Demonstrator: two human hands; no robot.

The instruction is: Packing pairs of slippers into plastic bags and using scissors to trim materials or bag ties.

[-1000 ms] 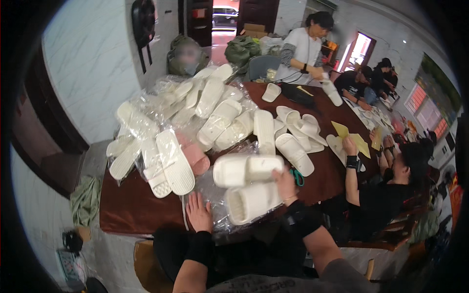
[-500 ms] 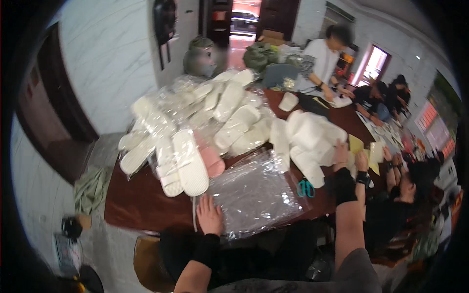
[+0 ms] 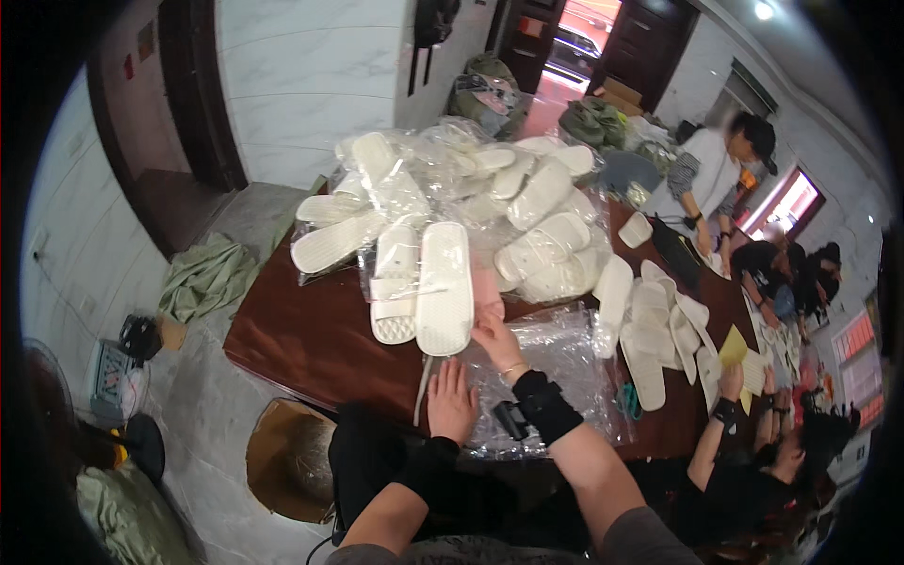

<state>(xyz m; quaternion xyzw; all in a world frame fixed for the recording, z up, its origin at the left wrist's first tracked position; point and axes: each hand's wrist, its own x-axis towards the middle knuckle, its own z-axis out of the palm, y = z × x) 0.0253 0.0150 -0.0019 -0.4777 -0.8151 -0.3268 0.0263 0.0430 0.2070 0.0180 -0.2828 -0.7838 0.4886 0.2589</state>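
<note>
My left hand [image 3: 452, 403] lies flat, fingers stretched out, at the left edge of the clear plastic bags [image 3: 574, 353] spread on the table's near side. Just beyond it, my right hand [image 3: 496, 341] reaches over the bags' upper left corner, fingers slightly bent and apart, close to the end of a pink slipper [image 3: 487, 290]. Left of that hand rests a white slipper sole up [image 3: 444, 292], next to another white slipper [image 3: 395, 294] with its strap showing. A thin pale strip [image 3: 422, 394] runs beside my left hand.
Bagged white slippers [image 3: 541, 193] are heaped across the brown table [image 3: 292, 315]. Unbagged white slippers [image 3: 659, 330] and teal scissors [image 3: 628, 400] lie to the right. Co-workers sit along the right, one holding yellow sheets [image 3: 733, 347]. A cardboard box [image 3: 273, 461] stands on the floor.
My right hand has come left, from the loose white slippers to the bags' corner by the pink slipper. My left hand stays by the bags' left edge. The view has swung left.
</note>
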